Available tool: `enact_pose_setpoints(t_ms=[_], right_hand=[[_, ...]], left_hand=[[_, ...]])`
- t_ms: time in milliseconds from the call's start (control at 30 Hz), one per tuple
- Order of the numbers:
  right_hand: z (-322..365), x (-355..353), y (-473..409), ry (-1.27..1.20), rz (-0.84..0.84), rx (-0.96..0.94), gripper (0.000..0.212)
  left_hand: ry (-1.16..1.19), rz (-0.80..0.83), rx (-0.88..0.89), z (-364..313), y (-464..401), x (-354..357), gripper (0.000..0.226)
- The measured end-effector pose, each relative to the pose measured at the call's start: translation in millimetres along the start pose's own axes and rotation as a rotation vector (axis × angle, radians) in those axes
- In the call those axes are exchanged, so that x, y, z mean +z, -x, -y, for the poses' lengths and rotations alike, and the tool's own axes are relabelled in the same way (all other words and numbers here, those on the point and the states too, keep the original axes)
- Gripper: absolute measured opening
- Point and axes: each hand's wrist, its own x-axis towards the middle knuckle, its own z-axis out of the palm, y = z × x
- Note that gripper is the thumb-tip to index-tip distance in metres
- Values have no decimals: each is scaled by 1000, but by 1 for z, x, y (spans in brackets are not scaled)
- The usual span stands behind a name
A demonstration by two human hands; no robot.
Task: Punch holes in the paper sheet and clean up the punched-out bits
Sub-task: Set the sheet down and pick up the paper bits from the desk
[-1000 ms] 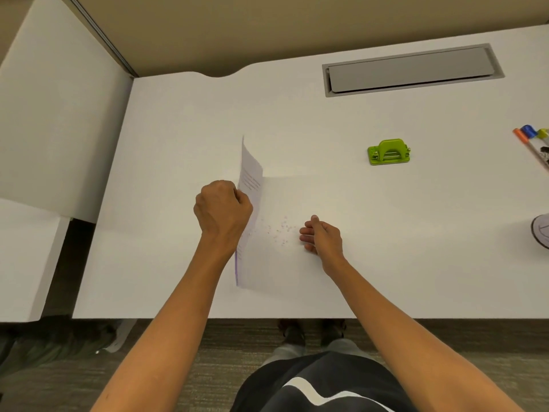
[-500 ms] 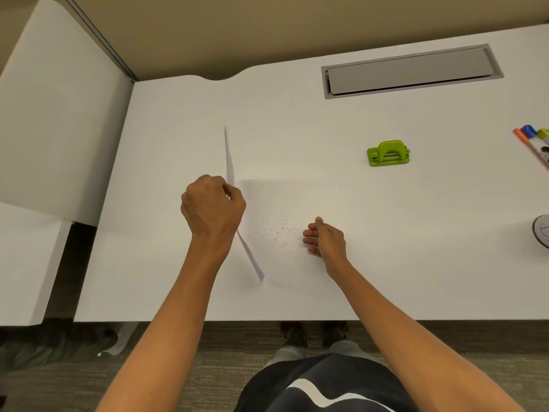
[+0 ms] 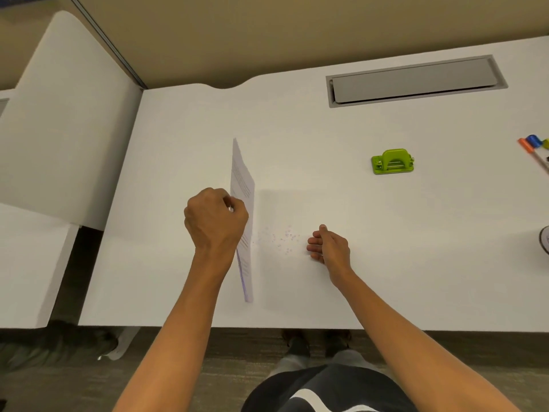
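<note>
Since half a second ago the paper sheet has turned from nearly edge-on to showing a sliver of its printed face; right hand barely shifted. Left hand, centre-left of frame, fingers clenched on the sheet's edge, holding it upright on its long edge above the tabletop. Right hand, centre frame, rests on the tabletop with fingers loosely curled, grasping nothing visible, just right of the punched-out bits. Bits scattered loose between the hands, tiny and faint. Green hole punch upper right, well apart. Grey cable tray lid shut, contents hidden. Markers cut off at right edge; round object below them, mostly out of frame, unclear.
</note>
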Motion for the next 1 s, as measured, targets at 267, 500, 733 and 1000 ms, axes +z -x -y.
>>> enact_pose_setpoints(t_ms=[267, 500, 733, 1000], right_hand=[[-2, 0, -2, -13, -3, 5, 35], [-4, 1, -4, -10, 1, 0, 34], [4, 6, 1, 17, 25, 0, 31], [43, 57, 22, 108, 400, 5, 48]], left_hand=[[-3, -22, -4, 5, 5, -3, 16], [-14, 56, -45, 9, 10, 5, 19], [120, -59, -32, 21, 2, -14, 17], [773, 157, -295, 52, -5, -46, 18]])
